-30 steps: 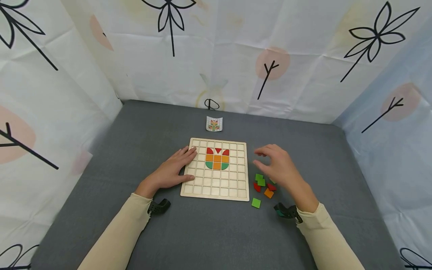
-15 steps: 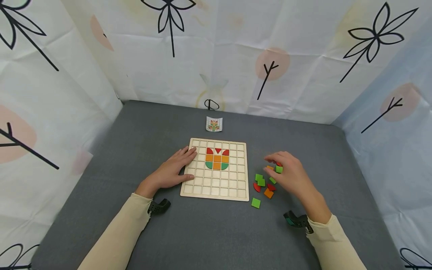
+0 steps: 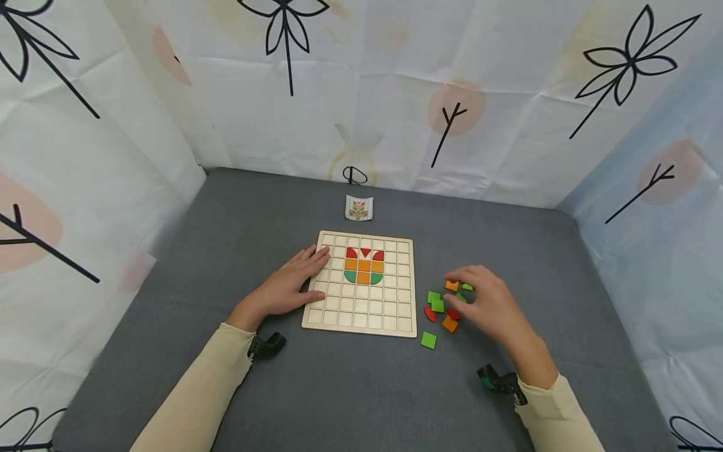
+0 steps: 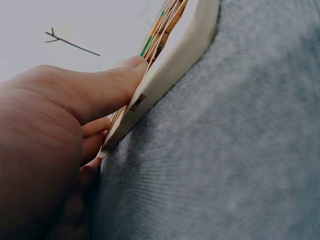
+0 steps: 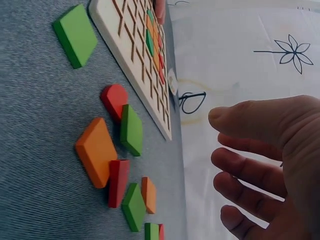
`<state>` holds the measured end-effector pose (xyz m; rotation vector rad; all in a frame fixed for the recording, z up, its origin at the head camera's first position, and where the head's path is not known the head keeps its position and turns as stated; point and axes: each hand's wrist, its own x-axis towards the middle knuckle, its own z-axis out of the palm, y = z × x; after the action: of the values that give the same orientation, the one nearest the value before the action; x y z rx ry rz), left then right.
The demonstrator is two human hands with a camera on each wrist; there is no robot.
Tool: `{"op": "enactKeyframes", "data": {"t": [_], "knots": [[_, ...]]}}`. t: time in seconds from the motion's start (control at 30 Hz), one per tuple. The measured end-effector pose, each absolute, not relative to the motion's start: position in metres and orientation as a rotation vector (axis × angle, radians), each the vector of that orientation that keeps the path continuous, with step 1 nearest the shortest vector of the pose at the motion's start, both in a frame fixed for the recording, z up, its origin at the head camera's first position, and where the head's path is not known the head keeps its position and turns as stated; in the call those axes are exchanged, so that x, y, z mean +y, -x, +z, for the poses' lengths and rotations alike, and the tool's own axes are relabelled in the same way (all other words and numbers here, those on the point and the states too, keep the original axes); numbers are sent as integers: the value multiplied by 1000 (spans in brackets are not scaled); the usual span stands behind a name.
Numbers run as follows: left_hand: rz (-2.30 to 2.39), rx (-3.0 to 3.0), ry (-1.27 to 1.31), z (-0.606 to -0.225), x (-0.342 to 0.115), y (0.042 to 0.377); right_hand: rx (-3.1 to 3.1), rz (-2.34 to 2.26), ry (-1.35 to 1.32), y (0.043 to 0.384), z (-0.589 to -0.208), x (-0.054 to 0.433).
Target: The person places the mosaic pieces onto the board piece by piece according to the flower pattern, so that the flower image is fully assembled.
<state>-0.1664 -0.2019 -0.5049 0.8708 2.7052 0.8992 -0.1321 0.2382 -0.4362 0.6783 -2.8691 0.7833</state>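
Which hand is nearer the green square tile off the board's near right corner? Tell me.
Right. The right hand hovers by the clustered tiles, beyond the green square tile, to its right; the left hand rests on the left edge of the wooden grid board.

A pale wooden grid board (image 3: 361, 305) lies flat, red, orange and green tiles (image 3: 364, 265) seated in its upper-middle cells, while loose green, orange and red tiles (image 3: 437, 306) lie scattered beside its right edge.
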Motion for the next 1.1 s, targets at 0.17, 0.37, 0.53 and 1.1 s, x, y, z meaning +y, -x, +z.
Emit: {"op": "enactKeyframes", "data": {"t": [0.17,0.37,0.53,1.1], "knots": [[902,2698,-870,-506,-202,166,-2897,767,-697,128,-442,239],[908,2694,-871,-506,-201,166,-2899,755,-734,123,-451,239],[910,2691,-867,-505,-201,166,-2930,762,-717,123,-458,238],[897,2702,-840,-505,-202,166,-2970,720,-727,124,-470,234]]}}
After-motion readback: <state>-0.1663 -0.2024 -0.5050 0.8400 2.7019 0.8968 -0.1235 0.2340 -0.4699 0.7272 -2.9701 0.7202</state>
